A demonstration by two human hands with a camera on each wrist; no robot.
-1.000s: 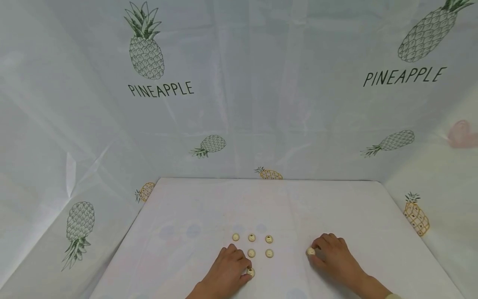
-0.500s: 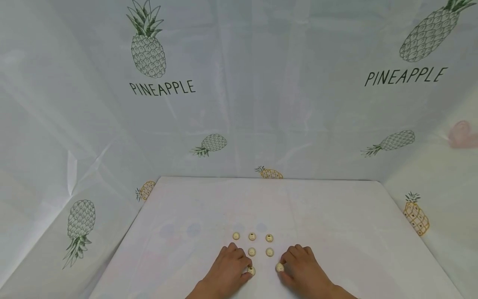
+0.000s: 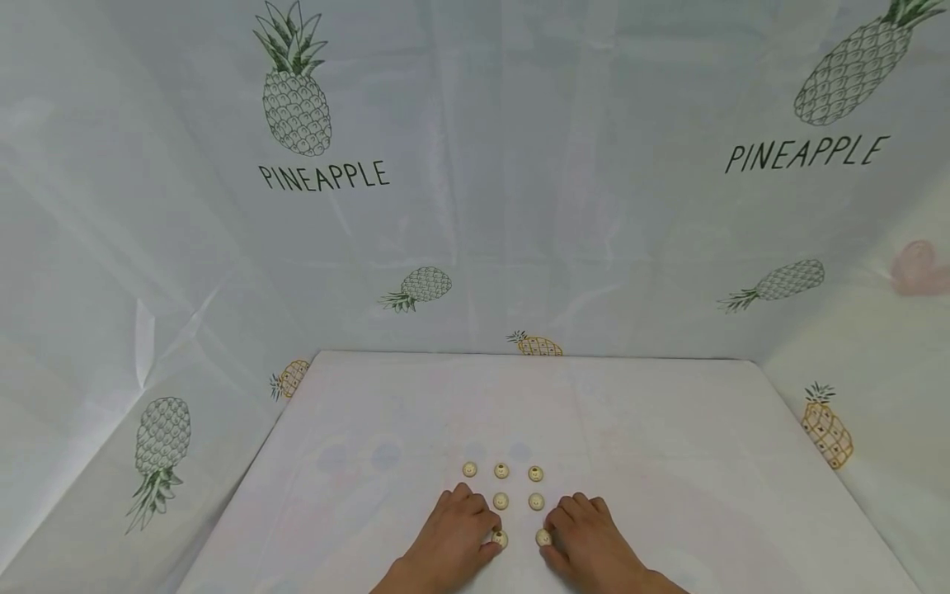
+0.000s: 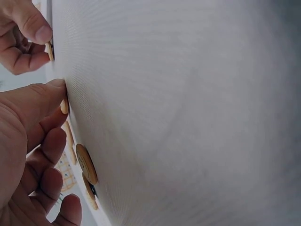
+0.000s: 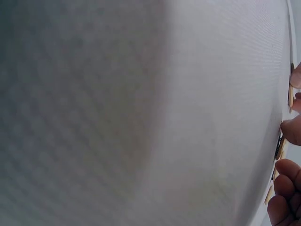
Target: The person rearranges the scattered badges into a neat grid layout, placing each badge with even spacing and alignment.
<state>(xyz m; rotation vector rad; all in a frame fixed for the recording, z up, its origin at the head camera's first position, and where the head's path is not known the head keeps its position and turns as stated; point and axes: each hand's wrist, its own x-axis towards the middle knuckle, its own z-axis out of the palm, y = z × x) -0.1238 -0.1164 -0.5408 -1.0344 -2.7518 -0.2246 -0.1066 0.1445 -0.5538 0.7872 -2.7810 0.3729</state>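
Observation:
My left hand [image 3: 456, 532] rests on the table and pinches a pale round wooden disc [image 3: 500, 539] with a dark mark near its top, between thumb and forefinger. To its right, my right hand [image 3: 590, 540] pinches another disc [image 3: 543, 538] of like size, which bears a small drawn face. A gap separates these two discs. Just beyond stand two discs, a left one [image 3: 500, 501] and a right one [image 3: 536, 501]. In the left wrist view, the left thumb and forefinger hold the disc [image 4: 64, 104] at its edge, flat on the cloth.
A farther row holds three more discs: left [image 3: 470, 469], middle [image 3: 501, 470] and right [image 3: 536, 473]. White cloth covers the table [image 3: 668, 429]. Pineapple-printed sheets [image 3: 519, 206] rise behind it and at both sides.
My right hand has carried its disc left and toward me, ending level with the left hand's disc. The left hand keeps its place and its hold.

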